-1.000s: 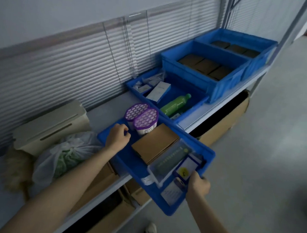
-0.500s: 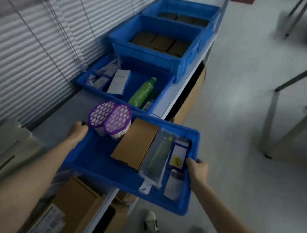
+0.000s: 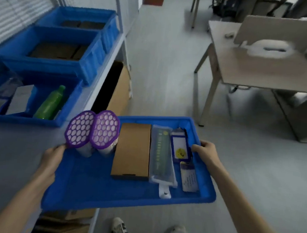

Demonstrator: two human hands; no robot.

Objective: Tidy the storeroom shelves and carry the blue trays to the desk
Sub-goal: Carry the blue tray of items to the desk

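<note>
I hold a shallow blue tray level in front of me, clear of the shelf. My left hand grips its left rim and my right hand grips its right rim. In the tray stand two tubs with purple honeycomb lids, beside a flat brown cardboard box, a clear pouch and small blue-edged cards. A second blue tray with a green bottle sits on the shelf at left. The beige desk stands at upper right.
Two deeper blue crates with brown boxes sit farther along the grey shelf. Cardboard boxes fill the space under it. A beige panel and a white handled item lie on the desk. Grey floor separates shelf and desk; my shoes show below.
The tray has come off the shelf and swung right, away from the window blinds. My view has turned right too, so the desk and open floor now show.
</note>
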